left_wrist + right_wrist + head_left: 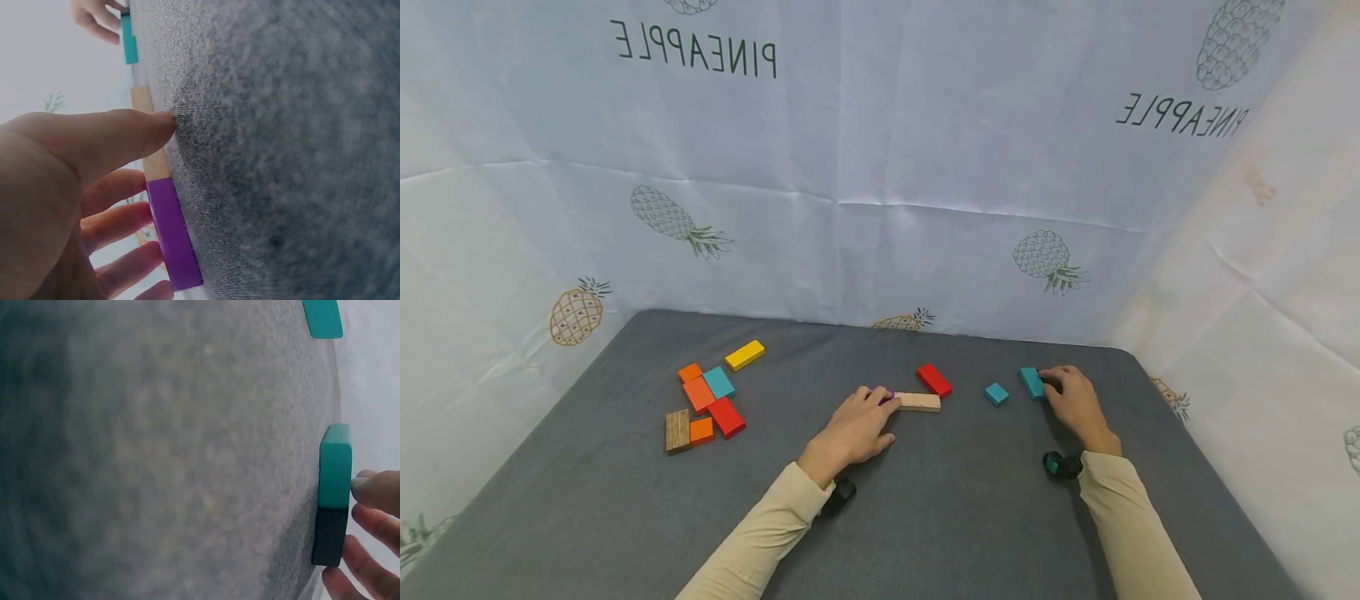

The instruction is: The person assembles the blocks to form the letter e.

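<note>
As far as the layout told, the work seemed under way but unfinished: some blocks stood joined on the worktop (955, 508), others lay loose. Near the middle, a purple block (174, 234) and a pale wooden block (919, 402) met end to end in a straight line. The left hand (859, 425) lay over that pair with a wide grip, its fingers at the purple block and its thumb stretched apart across the wooden one. Toward the right, a teal block (1032, 383) and a black block (330, 537) lay end to end, with the right hand (1075, 404) at them; that grip looked narrow, but I cannot tell whether it pinched either piece. These two pairs were well apart, so nothing yet linked them. A small teal piece (996, 394) sat alone between them, and a red block (934, 380) lay askew just beyond the wooden one's end. Over on the left, an untouched cluster (698, 394) of orange, teal, red and brown pieces lay bunched together, with a yellow block (745, 355) set near it, so plenty appeared unused.
</note>
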Action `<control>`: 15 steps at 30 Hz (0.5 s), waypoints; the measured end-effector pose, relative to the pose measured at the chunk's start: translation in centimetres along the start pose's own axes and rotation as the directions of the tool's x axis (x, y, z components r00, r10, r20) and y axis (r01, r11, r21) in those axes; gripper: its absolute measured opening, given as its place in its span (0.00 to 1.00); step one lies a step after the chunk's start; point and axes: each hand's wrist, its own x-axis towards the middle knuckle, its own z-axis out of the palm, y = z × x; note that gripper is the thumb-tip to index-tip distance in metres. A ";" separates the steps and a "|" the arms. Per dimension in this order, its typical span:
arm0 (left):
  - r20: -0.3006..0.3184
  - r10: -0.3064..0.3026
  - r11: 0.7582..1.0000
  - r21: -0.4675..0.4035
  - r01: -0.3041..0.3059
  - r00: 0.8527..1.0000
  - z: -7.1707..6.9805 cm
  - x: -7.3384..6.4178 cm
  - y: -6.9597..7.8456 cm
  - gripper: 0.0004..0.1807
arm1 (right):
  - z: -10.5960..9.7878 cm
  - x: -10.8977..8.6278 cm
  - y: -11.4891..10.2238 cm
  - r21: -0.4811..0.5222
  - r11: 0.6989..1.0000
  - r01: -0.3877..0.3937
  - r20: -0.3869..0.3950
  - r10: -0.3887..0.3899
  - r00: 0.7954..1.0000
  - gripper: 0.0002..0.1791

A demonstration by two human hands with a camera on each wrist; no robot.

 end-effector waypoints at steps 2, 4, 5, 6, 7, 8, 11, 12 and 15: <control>-0.001 0.002 1.000 0.005 -0.002 1.000 0.0 0.0 0.0 0.30 | -0.1 0.0 0.0 -0.010 1.000 -0.012 0.010 0.012 1.000 0.18; -0.004 0.003 1.000 0.010 -0.003 1.000 0.0 0.1 0.0 0.30 | -0.2 -0.1 0.0 -0.023 1.000 -0.017 0.018 0.018 1.000 0.18; -0.005 0.004 1.000 0.012 -0.004 1.000 0.0 0.0 0.0 0.30 | -0.2 -0.1 0.1 -0.025 0.999 -0.020 0.023 0.020 1.000 0.18; -0.005 0.004 1.000 0.014 -0.004 1.000 0.0 0.0 0.0 0.30 | -0.3 -0.1 0.1 -0.028 0.999 -0.020 0.026 0.021 0.999 0.18; -0.006 0.004 1.000 0.016 -0.004 1.000 0.0 0.0 0.0 0.30 | -0.3 0.0 0.1 -0.032 0.999 -0.021 0.029 0.022 0.999 0.18; -0.004 0.004 1.000 0.015 -0.004 1.000 0.0 0.0 0.0 0.30 | -0.3 0.0 0.1 -0.034 0.999 -0.023 0.034 0.024 0.999 0.18; -0.001 0.003 1.000 0.015 -0.003 1.000 0.0 0.0 0.1 0.30 | -0.5 0.0 0.1 -0.038 0.999 -0.030 0.051 0.032 0.998 0.18; -0.001 0.003 1.000 0.017 -0.003 1.000 0.0 0.0 0.1 0.30 | -0.6 0.1 0.1 -0.042 0.999 -0.032 0.058 0.034 0.998 0.18; 0.000 0.004 1.000 0.018 -0.004 1.000 0.0 0.0 0.0 0.30 | -0.8 0.1 0.0 -0.053 0.998 -0.035 0.084 0.039 0.996 0.18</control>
